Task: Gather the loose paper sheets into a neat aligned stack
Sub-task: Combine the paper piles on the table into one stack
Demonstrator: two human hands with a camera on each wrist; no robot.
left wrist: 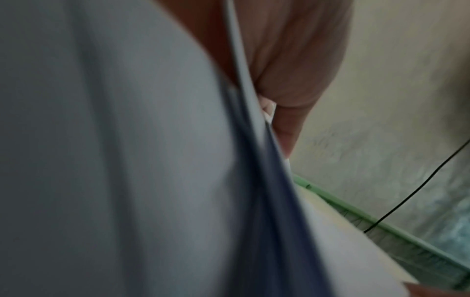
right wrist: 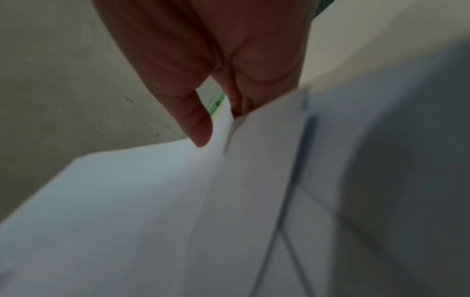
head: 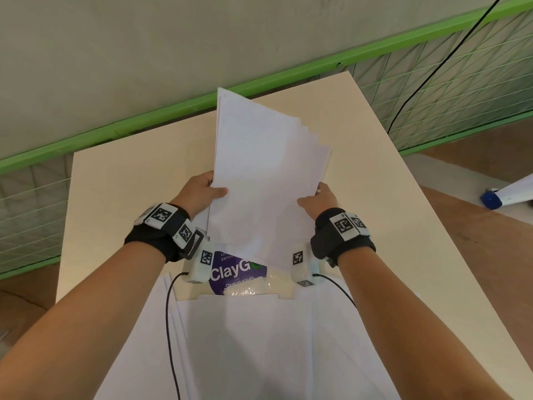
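Looking like a makeshift indoor recording or work area, not a home: plain cream table [head: 121, 197] sitting beside a bare grey concrete wall [head: 144, 53], green metal-framed wire mesh fencing [head: 450, 82] running behind, brown floor [head: 476, 226], black cable [head: 432, 76] hanging.

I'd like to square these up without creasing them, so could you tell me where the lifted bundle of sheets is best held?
Hold the bundle of sheets by its two long side edges, low down, one hand from each side, as the left hand and right hand do. Its far corners are fanned, so a loose side grip probably lets them slide level.
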